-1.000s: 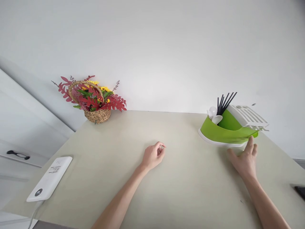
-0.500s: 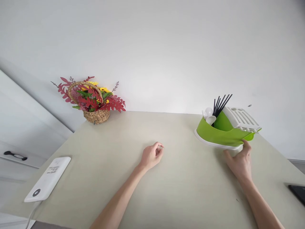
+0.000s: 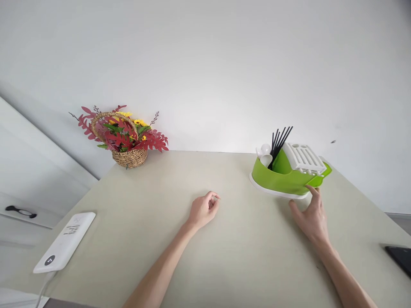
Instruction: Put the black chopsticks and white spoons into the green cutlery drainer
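Observation:
Near the middle of the table, my left hand (image 3: 204,209) rests on its side with the fingers loosely curled closed and nothing visible in them. At the right, my right hand (image 3: 311,216) is beside the near right end of a green and white utensil holder (image 3: 279,180). Its thumb and fingers are spread, the fingertips at the holder's side; whether they touch it I cannot tell. The holder stands upright on a white base. In its open left part are black chopsticks (image 3: 280,144) and white spoons (image 3: 266,160). A white slotted rack (image 3: 304,158) covers its right part.
A wicker basket (image 3: 130,158) with red leaves and yellow flowers stands at the back left. A white corded device (image 3: 66,241) lies at the table's left edge, and a black phone-like object (image 3: 400,259) at the right edge. A wall rises behind the table (image 3: 237,256).
The utensil holder has shifted left along the table, and my right hand has moved left with it. My left hand has stayed in place.

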Tool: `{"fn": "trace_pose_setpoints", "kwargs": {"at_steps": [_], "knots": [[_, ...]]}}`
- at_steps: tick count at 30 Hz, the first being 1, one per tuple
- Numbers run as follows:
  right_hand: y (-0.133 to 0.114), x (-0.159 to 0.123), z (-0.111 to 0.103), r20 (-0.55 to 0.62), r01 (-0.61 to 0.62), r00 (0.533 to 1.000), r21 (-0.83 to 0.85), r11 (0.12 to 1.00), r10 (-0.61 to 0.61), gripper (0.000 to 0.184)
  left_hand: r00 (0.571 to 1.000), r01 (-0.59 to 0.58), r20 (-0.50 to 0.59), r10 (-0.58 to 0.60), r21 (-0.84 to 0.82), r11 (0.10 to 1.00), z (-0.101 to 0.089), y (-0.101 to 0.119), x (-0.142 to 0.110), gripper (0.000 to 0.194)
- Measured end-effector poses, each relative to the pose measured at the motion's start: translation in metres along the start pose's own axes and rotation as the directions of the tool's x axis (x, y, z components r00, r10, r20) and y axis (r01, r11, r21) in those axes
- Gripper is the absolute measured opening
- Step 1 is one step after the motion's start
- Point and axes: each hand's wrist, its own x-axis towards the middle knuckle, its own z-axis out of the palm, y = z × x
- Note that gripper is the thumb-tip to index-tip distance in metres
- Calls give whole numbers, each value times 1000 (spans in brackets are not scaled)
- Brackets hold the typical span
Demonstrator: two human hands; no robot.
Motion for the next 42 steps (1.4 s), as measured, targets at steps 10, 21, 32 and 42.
{"fn": "trace_pose_setpoints", "kwargs": {"at_steps": [10, 21, 32, 42], "knots": [[-32, -15, 5, 121, 28, 992, -2, 1000, -28, 75, 1000, -2, 0, 2, 6, 1000, 1, -2, 0, 17], [-70, -43, 18, 207, 250, 944, 53, 967, -256, 68, 1000, 18, -16, -20, -103, 995, 1, -5, 4, 15], [-83, -53, 19, 209, 332, 909, 155, 931, -359, 60, 1000, -1, -3, 0, -112, 994, -2, -3, 2, 13], [-88, -54, 15, 231, 355, 885, 228, 907, -405, 49, 1000, -14, 13, 16, -155, 988, -6, 5, -1, 15]]}}
